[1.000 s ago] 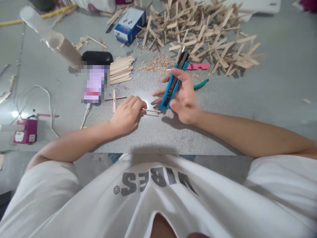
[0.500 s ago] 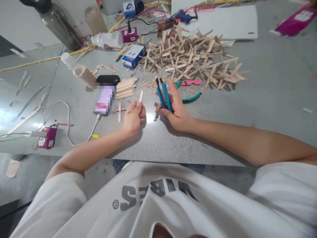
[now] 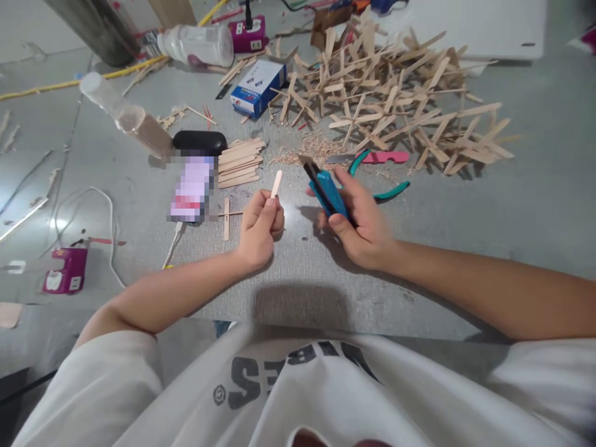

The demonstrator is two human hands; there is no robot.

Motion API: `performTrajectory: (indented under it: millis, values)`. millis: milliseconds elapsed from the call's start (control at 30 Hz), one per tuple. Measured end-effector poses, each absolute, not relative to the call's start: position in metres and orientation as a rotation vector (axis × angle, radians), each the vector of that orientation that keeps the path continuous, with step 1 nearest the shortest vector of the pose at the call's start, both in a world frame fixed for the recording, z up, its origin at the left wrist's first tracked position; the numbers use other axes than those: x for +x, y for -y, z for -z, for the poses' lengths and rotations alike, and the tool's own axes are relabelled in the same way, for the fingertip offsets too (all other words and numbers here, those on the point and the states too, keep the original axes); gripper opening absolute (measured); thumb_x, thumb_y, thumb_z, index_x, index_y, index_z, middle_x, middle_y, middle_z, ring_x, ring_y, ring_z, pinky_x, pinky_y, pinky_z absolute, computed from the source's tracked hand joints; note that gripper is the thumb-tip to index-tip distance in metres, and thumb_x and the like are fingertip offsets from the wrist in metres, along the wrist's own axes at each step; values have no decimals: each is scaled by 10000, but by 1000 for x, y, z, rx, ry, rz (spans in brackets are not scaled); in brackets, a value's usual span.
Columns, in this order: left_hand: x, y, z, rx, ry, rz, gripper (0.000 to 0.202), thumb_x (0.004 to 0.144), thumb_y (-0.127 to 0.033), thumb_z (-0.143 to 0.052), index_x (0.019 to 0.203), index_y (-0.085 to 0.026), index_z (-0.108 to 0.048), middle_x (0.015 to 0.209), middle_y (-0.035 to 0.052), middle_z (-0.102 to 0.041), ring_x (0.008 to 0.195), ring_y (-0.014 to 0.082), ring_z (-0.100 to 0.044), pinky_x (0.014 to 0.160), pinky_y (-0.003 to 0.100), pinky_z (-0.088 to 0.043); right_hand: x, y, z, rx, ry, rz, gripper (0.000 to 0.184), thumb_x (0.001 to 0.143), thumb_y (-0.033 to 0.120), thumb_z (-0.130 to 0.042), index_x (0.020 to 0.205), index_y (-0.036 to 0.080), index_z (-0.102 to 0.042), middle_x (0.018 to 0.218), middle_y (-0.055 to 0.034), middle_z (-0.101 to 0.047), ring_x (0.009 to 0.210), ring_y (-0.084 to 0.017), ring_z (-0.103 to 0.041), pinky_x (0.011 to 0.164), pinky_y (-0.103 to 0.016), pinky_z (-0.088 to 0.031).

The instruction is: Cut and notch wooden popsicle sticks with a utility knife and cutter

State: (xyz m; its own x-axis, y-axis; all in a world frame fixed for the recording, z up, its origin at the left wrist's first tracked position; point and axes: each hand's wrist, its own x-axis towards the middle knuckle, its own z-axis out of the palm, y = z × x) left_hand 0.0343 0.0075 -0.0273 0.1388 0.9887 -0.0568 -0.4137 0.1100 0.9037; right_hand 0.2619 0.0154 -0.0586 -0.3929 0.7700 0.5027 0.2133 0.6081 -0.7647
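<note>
My left hand (image 3: 259,226) is closed round a wooden popsicle stick (image 3: 277,183), whose rounded end sticks up past the thumb. Just left of it, two crossed popsicle sticks (image 3: 226,218) lie on the table, one end reaching the hand. In my right hand (image 3: 365,226) is a blue and black utility knife (image 3: 329,189), gripped between thumb and fingers, its tip pointing up and left. The knife and the held stick are apart. Behind my hands lie wood shavings (image 3: 321,149) and a stack of popsicle sticks (image 3: 241,162).
A large heap of joined sticks (image 3: 372,93) spreads across the back. Near my right hand are green-handled pliers (image 3: 391,192) and a pink-handled knife (image 3: 386,157). A phone (image 3: 192,186), a black case (image 3: 200,143), a blue-white box (image 3: 258,87) and bottles (image 3: 198,46) stand or lie leftward.
The view has moved closer and shifted. My right hand has moved a little away from my left, and the utility knife has tilted further left. Both hands keep their hold.
</note>
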Motion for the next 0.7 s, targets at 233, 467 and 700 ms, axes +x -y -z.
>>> performTrajectory:
  millis: [233,467,700]
  values:
    - [35,-3,19,884,-842,-1169,602,975,-707,-866,887,-260,-472,633,-129,-346,493,57,-208,476,208,-183,273,-14,33,-756,2161,-572,465,1195,543,-629,1585,297,-693,1152,-97,-873,933,-255,-845,808,-378,-693]
    - [35,4,21,898,-720,-1186,507,1083,-638,-772,904,-260,-484,588,-132,-310,480,71,-176,466,203,-190,270,-15,29,-787,2170,-483,459,1192,520,-642,1580,283,-710,1109,-106,-869,884,-269,-824,773,-398,-676]
    - [36,5,17,862,-691,-1171,508,1081,-625,-785,898,-258,-485,592,-135,-282,475,65,-159,476,188,-198,271,-15,31,-780,2171,-485,488,1183,458,-668,1644,300,-683,1063,-98,-844,859,-280,-800,744,-427,-670]
